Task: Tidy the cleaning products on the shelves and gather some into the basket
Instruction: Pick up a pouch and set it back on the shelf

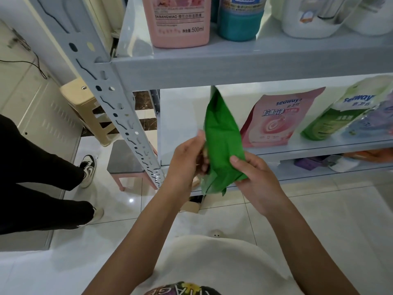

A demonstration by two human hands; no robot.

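Note:
A plain green pouch [221, 137] stands upright in front of the middle shelf [319, 149], held between both hands. My left hand [187, 160] grips its left edge, fingers curled behind it. My right hand [255, 175] pinches its lower right corner, thumb on the front. On the same shelf a pink seaways refill pouch [274, 122] leans against the back, with a green and white seaways pouch [340, 116] to its right. A pink 500 ml bottle [178, 20] and a blue bottle [239, 20] stand on the upper shelf [234, 58]. No basket is in view.
The grey perforated shelf post [119, 99] runs down at the left. A beige plastic stool [89, 107] and a small pink-legged stool [125, 160] stand on the white tiled floor. Another person's dark-trousered legs and sneakers [87, 169] are at the left. Small items lie on the lower shelf [331, 165].

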